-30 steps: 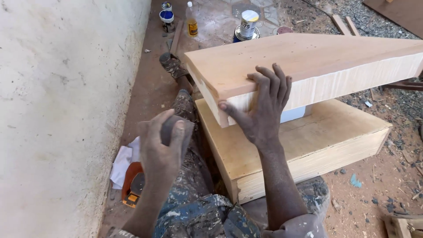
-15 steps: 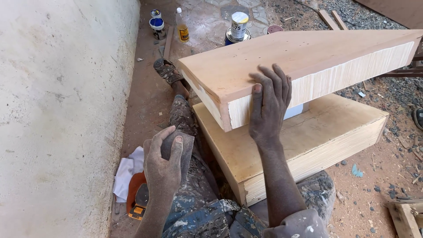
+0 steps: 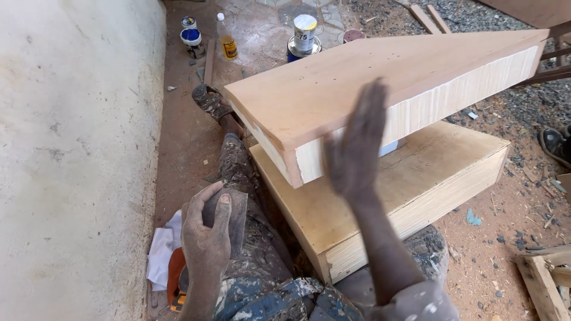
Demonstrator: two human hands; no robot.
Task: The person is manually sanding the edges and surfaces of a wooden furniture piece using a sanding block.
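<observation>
Clearly the upper wooden slab (image 3: 380,89) is sitting tilted across the lower wooden slab (image 3: 392,196), its near corner jutting out over the person's paint-spattered trousers (image 3: 250,196). Both are lying on the dirt floor (image 3: 511,214); no bench is carrying them. The upper slab is looking thick, stiff and probably heavy, with a smooth top face and a rougher, pale cut edge. It would likely be best taken by its long edges or under the overhanging corner, since the flat top is offering little to hold.

The right hand (image 3: 354,148) is hanging open and flat, fingers straight, in front of the slab's pale edge, holding nothing; whether it is touching the wood I cannot tell. The left hand (image 3: 205,232) is curling its grip around a folded sheet of sandpaper (image 3: 235,217), resting over the thigh. That sheet is looking thin, floppy and gritty, easy to pinch.

Beside the left hand a white cloth (image 3: 163,255) and an orange tool (image 3: 176,279) are lying against the foot of the rough plastered wall (image 3: 71,148). Farther off, a tin can (image 3: 304,37), a small bottle with amber liquid (image 3: 227,40) and a blue-lidded pot (image 3: 191,37) are standing on the floor. Gravel and wood offcuts (image 3: 544,279) are littering the ground to the right.
</observation>
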